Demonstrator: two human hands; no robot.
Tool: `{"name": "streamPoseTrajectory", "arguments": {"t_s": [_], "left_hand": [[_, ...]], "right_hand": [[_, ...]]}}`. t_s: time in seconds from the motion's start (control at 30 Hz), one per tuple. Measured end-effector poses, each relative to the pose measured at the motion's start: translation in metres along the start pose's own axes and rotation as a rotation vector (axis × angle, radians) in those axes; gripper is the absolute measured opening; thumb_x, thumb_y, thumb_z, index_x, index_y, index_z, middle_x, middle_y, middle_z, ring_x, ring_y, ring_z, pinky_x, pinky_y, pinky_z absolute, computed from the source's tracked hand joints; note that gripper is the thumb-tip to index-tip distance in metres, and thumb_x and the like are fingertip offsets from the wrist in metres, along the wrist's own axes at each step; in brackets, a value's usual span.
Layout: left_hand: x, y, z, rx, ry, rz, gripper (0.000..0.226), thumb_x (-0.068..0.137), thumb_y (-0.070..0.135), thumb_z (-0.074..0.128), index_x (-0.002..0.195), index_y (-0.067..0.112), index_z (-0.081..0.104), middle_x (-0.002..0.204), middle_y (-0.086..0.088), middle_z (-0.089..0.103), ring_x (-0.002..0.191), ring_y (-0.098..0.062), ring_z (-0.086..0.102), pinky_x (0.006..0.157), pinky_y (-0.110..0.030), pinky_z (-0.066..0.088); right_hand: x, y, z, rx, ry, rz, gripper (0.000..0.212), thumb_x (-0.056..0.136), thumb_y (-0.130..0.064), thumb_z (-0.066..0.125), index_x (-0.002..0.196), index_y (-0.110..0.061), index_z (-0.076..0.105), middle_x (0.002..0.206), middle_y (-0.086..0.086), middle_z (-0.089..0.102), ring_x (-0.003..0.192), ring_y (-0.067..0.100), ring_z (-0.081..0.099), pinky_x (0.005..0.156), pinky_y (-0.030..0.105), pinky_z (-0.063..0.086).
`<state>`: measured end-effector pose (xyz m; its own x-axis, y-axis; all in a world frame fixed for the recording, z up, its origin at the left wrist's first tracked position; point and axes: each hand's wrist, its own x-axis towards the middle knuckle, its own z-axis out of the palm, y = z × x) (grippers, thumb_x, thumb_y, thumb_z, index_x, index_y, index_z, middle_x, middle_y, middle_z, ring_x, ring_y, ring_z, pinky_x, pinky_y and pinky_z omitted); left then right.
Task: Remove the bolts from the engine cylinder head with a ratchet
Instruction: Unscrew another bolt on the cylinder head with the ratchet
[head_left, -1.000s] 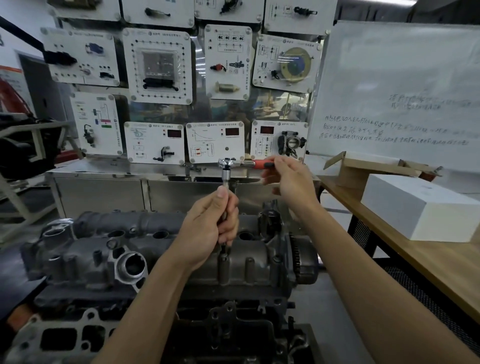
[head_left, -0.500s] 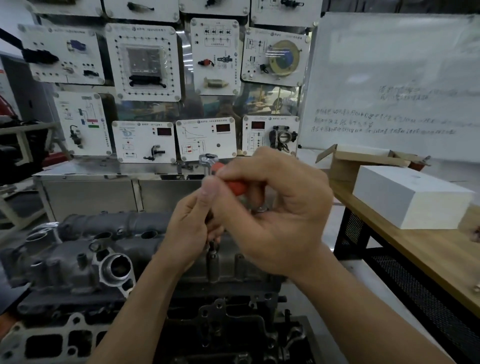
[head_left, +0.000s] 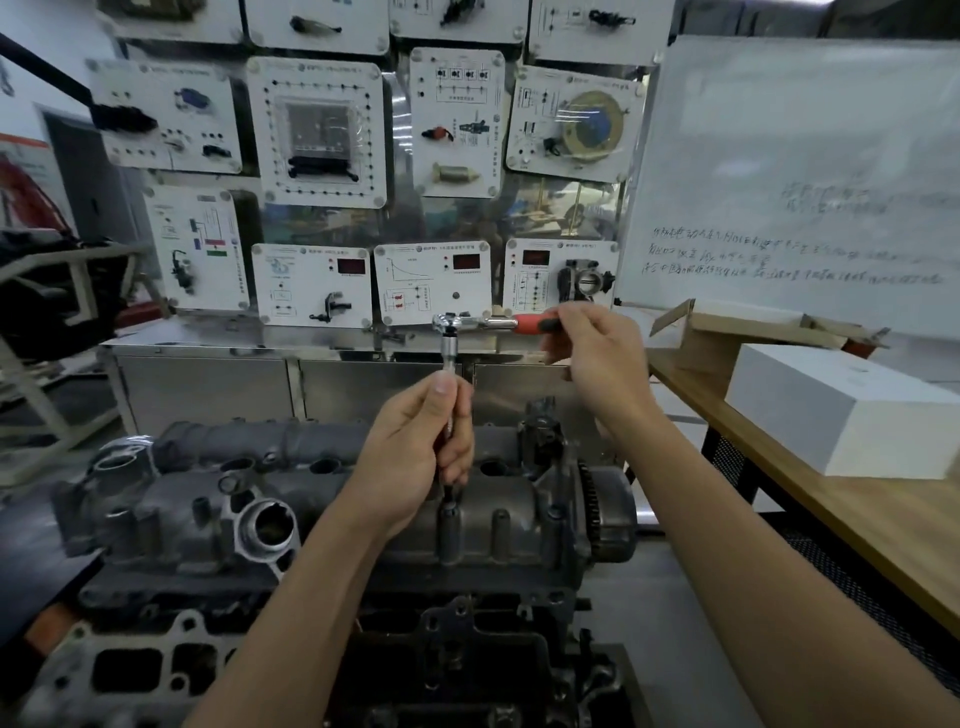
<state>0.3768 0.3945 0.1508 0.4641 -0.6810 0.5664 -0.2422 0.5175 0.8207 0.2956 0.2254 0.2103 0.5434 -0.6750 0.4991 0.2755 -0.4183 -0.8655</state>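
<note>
The dark grey cylinder head (head_left: 322, 499) lies across the lower middle of the view, on top of the engine block. A ratchet (head_left: 470, 323) with a chrome head and a red handle stands above it on a long upright extension bar (head_left: 448, 358). My left hand (head_left: 415, 457) grips the extension bar, whose socket end sits on a bolt boss (head_left: 448, 512) at the head's front edge; the bolt itself is hidden. My right hand (head_left: 597, 358) holds the red handle, which points right.
A wall of white training panels (head_left: 317, 130) stands behind the engine over a steel cabinet (head_left: 208, 384). A wooden table (head_left: 883, 525) at right carries a white box (head_left: 841, 405) and an open cardboard box (head_left: 748, 322). A whiteboard (head_left: 800, 171) leans behind it.
My right hand swung the ratchet handle toward me and to the left, then back out to the right. My left hand stayed on the extension bar.
</note>
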Motion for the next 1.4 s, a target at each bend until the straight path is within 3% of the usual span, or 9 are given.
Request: {"name": "streamPoseTrajectory", "arguments": {"t_s": [0.13, 0.27, 0.33, 0.47, 0.67, 0.8, 1.07, 1.23, 1.4], "left_hand": [[0.0, -0.002, 0.0, 0.041, 0.075, 0.015, 0.034, 0.096, 0.051, 0.045, 0.076, 0.027, 0.058, 0.053, 0.002, 0.04, 0.045, -0.013, 0.039, 0.046, -0.026, 0.042], [-0.002, -0.004, 0.001, 0.248, 0.104, 0.078, 0.028, 0.091, 0.056, 0.062, 0.087, 0.028, 0.064, 0.067, -0.004, 0.055, 0.061, -0.021, 0.053, 0.056, -0.034, 0.05], [-0.003, -0.006, 0.0, 0.388, 0.164, 0.045, 0.064, 0.074, 0.072, 0.071, 0.104, 0.016, 0.061, 0.086, 0.002, 0.062, 0.08, -0.02, 0.06, 0.072, -0.043, 0.053], [-0.002, -0.004, 0.001, 0.133, 0.163, 0.042, 0.035, 0.102, 0.039, 0.05, 0.087, 0.009, 0.063, 0.061, -0.009, 0.052, 0.055, -0.023, 0.052, 0.054, -0.033, 0.049], [0.015, 0.03, 0.004, -0.154, -0.06, -0.168, 0.059, 0.084, 0.072, 0.043, 0.084, 0.019, 0.068, 0.058, -0.001, 0.047, 0.048, -0.016, 0.041, 0.047, -0.026, 0.041], [0.028, 0.041, 0.005, -0.292, -0.185, -0.33, 0.073, 0.084, 0.082, 0.029, 0.069, 0.016, 0.057, 0.052, 0.005, 0.028, 0.045, -0.012, 0.021, 0.044, -0.026, 0.02], [0.039, 0.059, 0.004, -0.246, -0.081, -0.47, 0.072, 0.082, 0.088, 0.035, 0.052, 0.023, 0.025, 0.048, 0.006, 0.015, 0.043, -0.013, 0.012, 0.041, -0.026, 0.013], [0.036, 0.053, 0.023, -0.088, 0.19, -0.366, 0.073, 0.086, 0.086, 0.035, 0.045, 0.025, 0.039, 0.053, 0.004, 0.028, 0.05, -0.02, 0.024, 0.048, -0.026, 0.027], [0.033, 0.051, 0.027, -0.079, 0.238, -0.339, 0.067, 0.09, 0.078, 0.04, 0.047, 0.027, 0.047, 0.054, 0.005, 0.032, 0.054, -0.022, 0.029, 0.059, -0.034, 0.034]], "right_hand": [[-0.048, -0.034, -0.009, 0.177, 0.261, -0.628, 0.022, 0.095, -0.007, 0.06, 0.076, -0.018, 0.063, 0.06, -0.012, 0.055, 0.054, -0.001, 0.048, 0.049, 0.014, 0.039], [-0.097, -0.068, 0.021, 0.055, -0.002, -1.107, 0.007, 0.084, -0.003, 0.071, 0.077, -0.001, 0.07, 0.065, -0.01, 0.054, 0.059, -0.005, 0.047, 0.058, 0.012, 0.039], [-0.101, -0.074, 0.031, -0.002, -0.079, -1.188, 0.007, 0.081, -0.002, 0.075, 0.077, 0.003, 0.073, 0.065, -0.008, 0.053, 0.064, -0.005, 0.041, 0.066, 0.01, 0.037], [-0.078, -0.057, 0.01, 0.088, -0.034, -1.067, 0.008, 0.088, -0.006, 0.064, 0.086, -0.002, 0.07, 0.069, -0.006, 0.06, 0.057, 0.002, 0.048, 0.055, 0.016, 0.041], [-0.029, 0.002, -0.023, 0.059, 0.14, -0.214, 0.028, 0.103, -0.018, 0.051, 0.083, -0.01, 0.069, 0.06, -0.009, 0.057, 0.056, 0.002, 0.05, 0.052, 0.014, 0.04], [-0.006, 0.012, -0.008, -0.032, -0.038, -0.025, 0.034, 0.106, -0.025, 0.044, 0.084, -0.019, 0.069, 0.06, -0.008, 0.063, 0.056, 0.004, 0.055, 0.049, 0.012, 0.04], [-0.037, -0.021, -0.019, -0.103, 0.101, -0.281, 0.025, 0.104, -0.022, 0.052, 0.088, -0.019, 0.07, 0.073, 0.005, 0.064, 0.059, 0.006, 0.052, 0.055, 0.014, 0.042], [-0.097, -0.065, -0.025, -0.169, -0.062, -0.918, 0.003, 0.092, -0.018, 0.066, 0.093, -0.021, 0.067, 0.069, -0.007, 0.062, 0.059, 0.008, 0.056, 0.052, 0.013, 0.043], [-0.093, -0.061, -0.023, -0.162, -0.095, -1.032, 0.005, 0.088, -0.015, 0.063, 0.09, -0.012, 0.066, 0.064, -0.001, 0.061, 0.057, 0.007, 0.052, 0.055, 0.013, 0.041]]}}
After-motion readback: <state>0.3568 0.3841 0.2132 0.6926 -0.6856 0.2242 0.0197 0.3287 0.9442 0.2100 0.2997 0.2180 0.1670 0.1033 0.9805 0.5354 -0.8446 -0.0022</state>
